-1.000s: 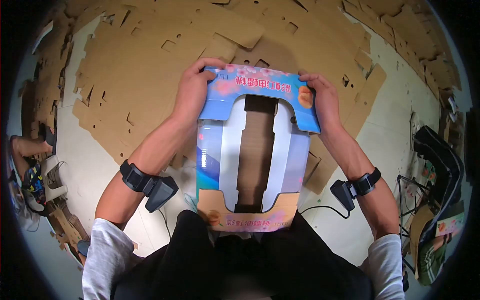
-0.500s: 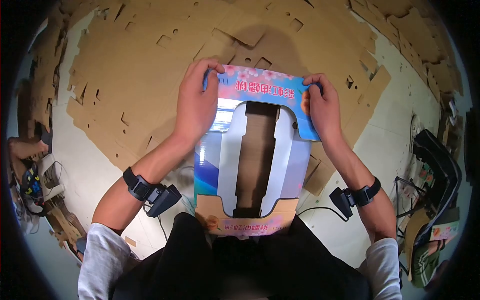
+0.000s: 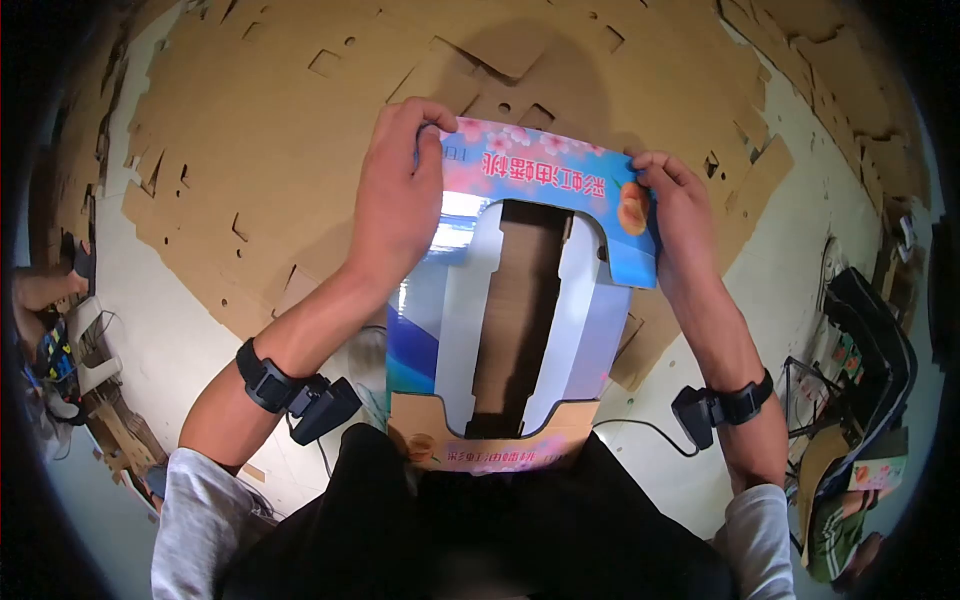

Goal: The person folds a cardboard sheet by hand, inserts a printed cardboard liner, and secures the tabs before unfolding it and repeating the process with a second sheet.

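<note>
So, what I've got through the head cam: a printed cardboard box [image 3: 461,300] sits at a slant between both hands, its near end on or right up against the lap [image 3: 480,530]. Brown cardboard sheets [image 3: 270,170] cover a big patch of floor beyond it.

Progress-wise, I'd call the box mostly shaped. The long sides are up and turned inward, and the near end panel [image 3: 510,455] lies across its end. The far end panel [image 3: 535,165] is across the top too, but it's the bit being handled, so my read is that end isn't settled. Can't tell whether any tabs are locked, the hands and the angle hide that.

Grip: left hand [image 3: 395,200] has the far left corner pinched, fingers hooked over the edge and thumb on the top face. Right hand [image 3: 688,225] has its fingers curled round the far right corner, closed on the board; I can't make out exactly where that thumb presses.

Looks: pretty flashy thing tbh. The far panel is glossy blue and pink with blossoms, red characters and a peach picture near the right corner. The near one reads more tan-orange, with another peach and pinkish lettering. Sides go bluish to pale purple, with whitish strips along a long notched opening, and there's plain brown board down inside. Some glare on the left side, no obvious tears that I can see.
</note>
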The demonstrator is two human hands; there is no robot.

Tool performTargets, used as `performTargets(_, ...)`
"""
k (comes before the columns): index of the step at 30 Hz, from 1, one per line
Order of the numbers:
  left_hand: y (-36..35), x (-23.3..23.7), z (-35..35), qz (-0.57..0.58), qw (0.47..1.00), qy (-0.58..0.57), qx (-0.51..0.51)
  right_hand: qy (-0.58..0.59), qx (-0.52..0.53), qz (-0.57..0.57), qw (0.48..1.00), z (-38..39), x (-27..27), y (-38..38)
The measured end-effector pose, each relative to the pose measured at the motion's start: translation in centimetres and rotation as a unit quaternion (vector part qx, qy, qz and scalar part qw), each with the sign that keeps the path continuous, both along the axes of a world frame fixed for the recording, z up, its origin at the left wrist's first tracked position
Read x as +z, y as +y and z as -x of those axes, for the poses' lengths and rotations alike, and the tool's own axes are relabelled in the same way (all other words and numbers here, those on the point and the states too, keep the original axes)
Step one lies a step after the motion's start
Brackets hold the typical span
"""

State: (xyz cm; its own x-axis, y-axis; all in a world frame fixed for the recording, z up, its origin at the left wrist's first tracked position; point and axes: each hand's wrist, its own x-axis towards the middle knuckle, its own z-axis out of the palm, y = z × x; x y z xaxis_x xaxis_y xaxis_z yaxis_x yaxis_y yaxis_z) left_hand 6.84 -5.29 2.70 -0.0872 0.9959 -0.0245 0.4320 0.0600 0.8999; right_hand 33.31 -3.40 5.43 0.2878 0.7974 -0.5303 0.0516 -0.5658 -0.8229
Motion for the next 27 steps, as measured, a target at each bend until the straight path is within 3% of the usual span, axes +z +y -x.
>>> performTargets(10, -0.3, -0.3, -0.1, -0.072, 0.995, 0.060, -0.029, 0.020, -0.052, -0.012, 0.998, 0.4, 0.1, -0.6)
performTargets(27, 0.0, -0.7, -0.1, -0.071, 0.988, 0.128, -0.050, 0.015, -0.107, 0.006, 0.994, -0.1, -0.6, -0.9)
